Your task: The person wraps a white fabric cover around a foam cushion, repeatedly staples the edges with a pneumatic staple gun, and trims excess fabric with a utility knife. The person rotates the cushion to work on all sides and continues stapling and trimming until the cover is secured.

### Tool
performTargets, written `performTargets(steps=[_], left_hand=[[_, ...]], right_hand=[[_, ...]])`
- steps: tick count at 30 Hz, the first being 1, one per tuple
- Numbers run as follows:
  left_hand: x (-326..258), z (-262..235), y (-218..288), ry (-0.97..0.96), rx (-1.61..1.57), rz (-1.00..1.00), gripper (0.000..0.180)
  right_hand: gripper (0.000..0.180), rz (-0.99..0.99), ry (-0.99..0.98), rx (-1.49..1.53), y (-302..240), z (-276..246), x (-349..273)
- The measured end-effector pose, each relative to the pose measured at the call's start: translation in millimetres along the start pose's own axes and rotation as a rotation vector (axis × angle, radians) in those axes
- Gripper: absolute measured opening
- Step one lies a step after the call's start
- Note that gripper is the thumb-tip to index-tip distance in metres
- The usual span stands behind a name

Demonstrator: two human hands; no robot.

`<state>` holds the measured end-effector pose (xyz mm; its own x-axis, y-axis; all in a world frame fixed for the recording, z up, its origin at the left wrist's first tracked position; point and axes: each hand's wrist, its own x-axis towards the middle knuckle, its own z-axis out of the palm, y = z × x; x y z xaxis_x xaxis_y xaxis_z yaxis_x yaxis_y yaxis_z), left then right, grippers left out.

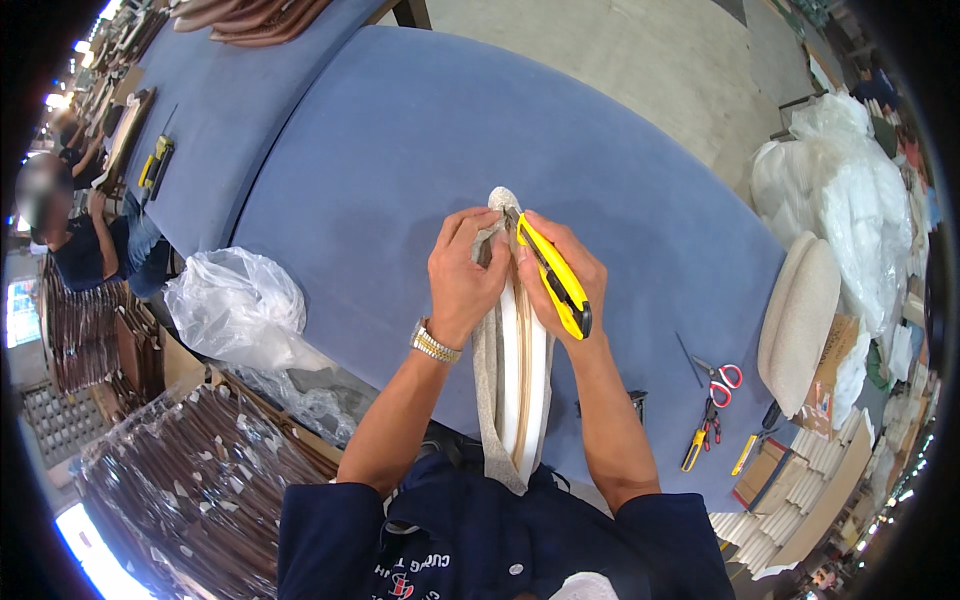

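A long, narrow padded piece stands on edge on the blue table, running from my torso toward the table's middle. Grey-beige fabric wraps its outside, and its upturned side shows white padding and tan, wood-like strips. At the far end, my left hand pinches the fabric edge between thumb and fingers. My right hand is closed round a yellow-and-black utility knife, its tip at the fabric beside my left fingertips. Whether the blade touches the fabric is too small to tell.
Red-handled scissors, pliers and a second yellow cutter lie at right. A beige cushion leans near bulky plastic wrap. A plastic bag sits at the left edge. A person works farther left.
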<state>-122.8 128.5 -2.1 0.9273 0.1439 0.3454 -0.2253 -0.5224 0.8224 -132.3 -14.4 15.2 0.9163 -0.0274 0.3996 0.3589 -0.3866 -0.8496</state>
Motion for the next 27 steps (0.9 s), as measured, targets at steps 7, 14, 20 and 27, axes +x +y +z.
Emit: performTargets(steps=[7, 14, 20, 27], left_hand=[[1.6, 3.7, -10.7, 0.013, -0.029, -0.014, 0.016], [2.2, 5.1, -8.9, 0.024, -0.038, -0.074, 0.014], [1.2, 3.9, -9.7, 0.024, -0.040, -0.105, 0.012], [-1.0, 2.4, -10.2, 0.036, -0.053, -0.126, 0.013]], right_hand=[[0.033, 0.021, -0.021, 0.004, 0.3, 0.1, 3.6], [0.031, 0.063, -0.014, 0.029, -1.5, 0.8, 5.8], [0.030, 0.067, -0.028, 0.046, -0.4, 1.5, 5.1], [0.029, 0.077, -0.066, 0.029, -4.3, 0.0, 5.6]])
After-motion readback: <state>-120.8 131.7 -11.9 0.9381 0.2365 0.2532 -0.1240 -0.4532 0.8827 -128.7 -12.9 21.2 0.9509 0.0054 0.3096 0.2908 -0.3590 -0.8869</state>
